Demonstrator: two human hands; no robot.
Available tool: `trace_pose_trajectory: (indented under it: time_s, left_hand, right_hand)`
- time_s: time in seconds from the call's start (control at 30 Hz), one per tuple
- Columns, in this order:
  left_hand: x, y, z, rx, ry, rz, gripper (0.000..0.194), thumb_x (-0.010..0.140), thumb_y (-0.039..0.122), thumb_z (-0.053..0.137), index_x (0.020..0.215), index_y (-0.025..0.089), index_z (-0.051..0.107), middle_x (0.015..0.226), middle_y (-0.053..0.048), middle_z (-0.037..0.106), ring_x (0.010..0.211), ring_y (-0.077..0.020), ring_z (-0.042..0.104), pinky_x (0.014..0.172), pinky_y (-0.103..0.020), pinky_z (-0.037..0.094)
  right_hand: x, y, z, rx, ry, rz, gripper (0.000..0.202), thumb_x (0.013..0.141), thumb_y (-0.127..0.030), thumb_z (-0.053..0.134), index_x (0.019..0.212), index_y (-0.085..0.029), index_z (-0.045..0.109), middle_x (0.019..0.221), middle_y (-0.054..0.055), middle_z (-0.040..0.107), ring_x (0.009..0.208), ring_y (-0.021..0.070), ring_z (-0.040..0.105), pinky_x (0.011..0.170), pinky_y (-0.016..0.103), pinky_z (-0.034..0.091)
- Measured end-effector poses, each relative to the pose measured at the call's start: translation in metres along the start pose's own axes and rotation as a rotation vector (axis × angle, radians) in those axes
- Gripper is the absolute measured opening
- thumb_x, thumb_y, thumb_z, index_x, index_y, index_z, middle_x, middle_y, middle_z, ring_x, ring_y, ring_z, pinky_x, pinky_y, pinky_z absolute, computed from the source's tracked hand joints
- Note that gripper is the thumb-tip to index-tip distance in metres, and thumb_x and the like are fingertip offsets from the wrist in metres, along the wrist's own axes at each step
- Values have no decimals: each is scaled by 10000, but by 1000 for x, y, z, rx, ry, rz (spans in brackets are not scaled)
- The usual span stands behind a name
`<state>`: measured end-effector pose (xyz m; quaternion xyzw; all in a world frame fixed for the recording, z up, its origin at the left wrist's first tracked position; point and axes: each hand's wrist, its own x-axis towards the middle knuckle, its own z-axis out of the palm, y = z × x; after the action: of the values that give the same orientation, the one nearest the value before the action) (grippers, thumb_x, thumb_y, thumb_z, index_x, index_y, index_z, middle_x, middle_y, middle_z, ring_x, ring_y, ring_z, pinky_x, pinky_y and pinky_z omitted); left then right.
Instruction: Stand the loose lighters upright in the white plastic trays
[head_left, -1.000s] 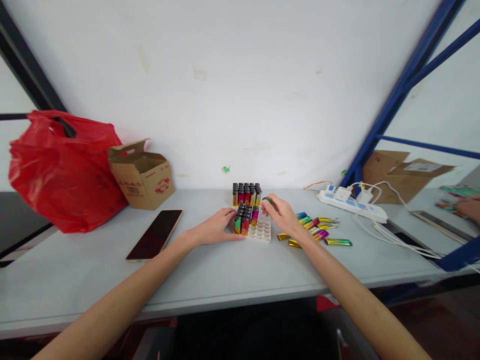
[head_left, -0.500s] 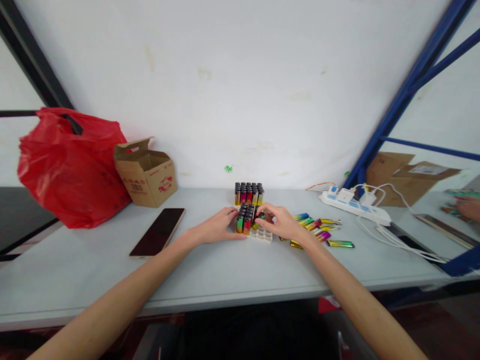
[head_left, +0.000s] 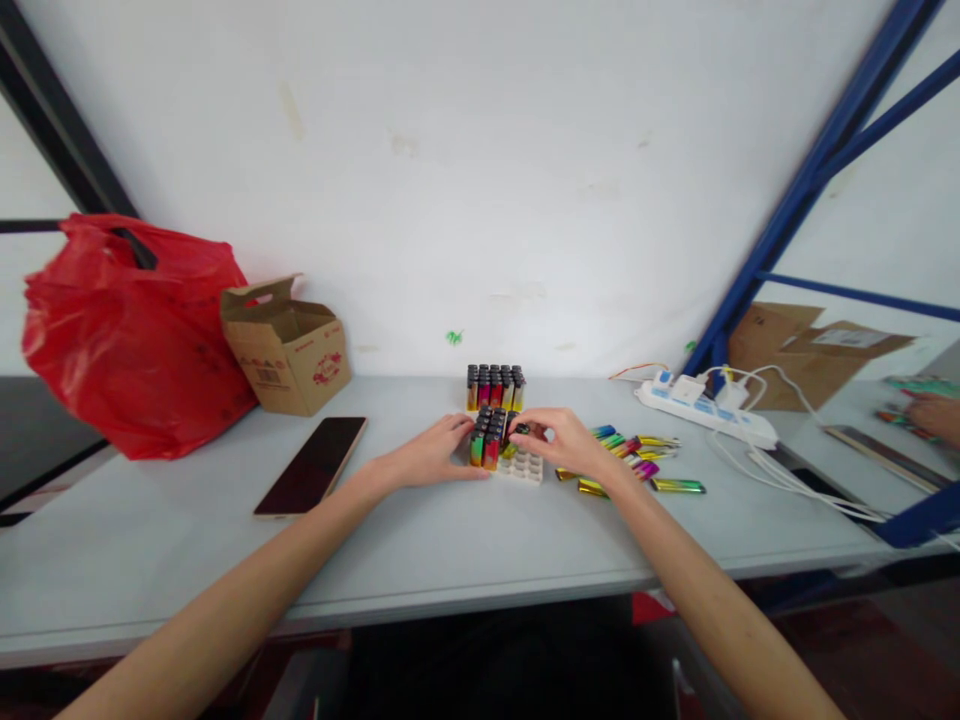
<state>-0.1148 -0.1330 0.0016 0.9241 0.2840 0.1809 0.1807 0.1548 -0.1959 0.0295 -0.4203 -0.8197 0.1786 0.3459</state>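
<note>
A white tray (head_left: 526, 468) with rows of cells lies on the table. Black-topped lighters (head_left: 487, 440) in shiny colours stand upright in its left part, while its front right cells are bare. My left hand (head_left: 439, 452) cups the tray's left end, thumb along the front and fingers farther back. Over the tray, my right hand (head_left: 559, 440) pinches a dark-topped lighter (head_left: 520, 430), mostly covered by the fingers. Behind stands another block of upright lighters (head_left: 495, 388). Loose lighters (head_left: 637, 465) lie in a pile to the right of my right hand.
A smartphone (head_left: 313, 466) lies at the left, before an open cardboard box (head_left: 300, 365) and a red plastic bag (head_left: 142, 340). At the right are a power strip (head_left: 705, 412) with white cables and a blue metal frame (head_left: 810, 190). Another person's hand (head_left: 937, 412) shows beyond it.
The lighter in my right hand sits slightly lower over the tray, with the fingers closer round its top. My left hand stays in place; the view has shifted a little.
</note>
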Motion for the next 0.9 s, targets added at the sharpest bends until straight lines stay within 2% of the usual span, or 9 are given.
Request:
trace_pose_trajectory:
  time_s: [0.2, 0.33, 0.4, 0.53, 0.6, 0.67, 0.77, 0.83, 0.9]
  left_hand:
    - [0, 1, 0, 17, -16, -8, 779, 834, 706, 738, 1383, 170, 596, 1434, -178, 604, 1327, -382, 557, 1136, -495, 468]
    - [-1, 0, 0, 4, 7, 8, 773, 831, 714, 736, 1382, 190, 603, 1421, -160, 618, 1310, -376, 571, 1134, -491, 470]
    - [-1, 0, 0, 5, 7, 8, 775, 832, 720, 730, 1375, 182, 607, 1415, -163, 622, 1309, -376, 572, 1141, -493, 465]
    - [-1, 1, -1, 16, 8, 0, 783, 825, 736, 726, 1365, 179, 617, 1414, -164, 623, 1316, -379, 570, 1155, -494, 458]
    - [-1, 1, -1, 19, 4, -9, 787, 822, 737, 728, 1368, 182, 618, 1417, -163, 622, 1324, -379, 569, 1160, -490, 459]
    - [0, 2, -2, 23, 1, -20, 797, 817, 736, 731, 1377, 182, 613, 1424, -163, 619, 1337, -381, 564, 1166, -489, 458]
    - [0, 2, -2, 25, -9, -28, 807, 813, 733, 734, 1389, 184, 603, 1444, -164, 608, 1356, -386, 553, 1178, -492, 450]
    - [0, 2, -2, 23, -20, -41, 813, 808, 740, 733, 1386, 182, 603, 1453, -164, 602, 1366, -388, 547, 1184, -493, 446]
    - [0, 2, -2, 20, -26, -58, 823, 802, 751, 729, 1378, 175, 607, 1461, -167, 594, 1374, -390, 541, 1189, -493, 442]
  right_hand:
    - [-1, 1, -3, -30, -3, -27, 251, 983, -425, 633, 1019, -220, 771, 835, 35, 735, 649, 171, 588, 632, 287, 445]
    - [0, 5, 3, -64, 2, -53, 216, 986, -403, 630, 1039, -238, 759, 815, 24, 711, 642, 170, 578, 651, 294, 452]
    - [1, 7, 10, -55, 11, -58, 213, 975, -386, 648, 1116, -253, 735, 766, 0, 671, 634, 167, 563, 655, 293, 451]
    - [2, 6, 15, 37, 28, -15, 421, 938, -386, 702, 1335, -279, 612, 718, -48, 605, 629, 160, 553, 624, 269, 447]
    - [1, 4, 8, 41, 74, 11, 431, 960, -415, 677, 1353, -263, 587, 735, -42, 620, 643, 161, 571, 620, 265, 448]
    - [0, 6, -6, -24, 154, 33, 346, 1015, -421, 587, 1310, -242, 612, 735, -28, 633, 652, 165, 585, 629, 269, 449]
    - [-5, 23, -32, -176, 230, 56, 259, 1047, -330, 491, 1191, -223, 678, 800, 16, 682, 723, 182, 632, 710, 293, 487]
    - [-10, 42, -49, -273, 202, 78, 236, 994, -209, 515, 1122, -210, 713, 959, 68, 733, 868, 211, 677, 830, 332, 521]
    - [-18, 61, -65, -366, 122, 139, 299, 907, -80, 525, 1071, -197, 746, 1089, 105, 748, 1024, 241, 688, 972, 383, 514]
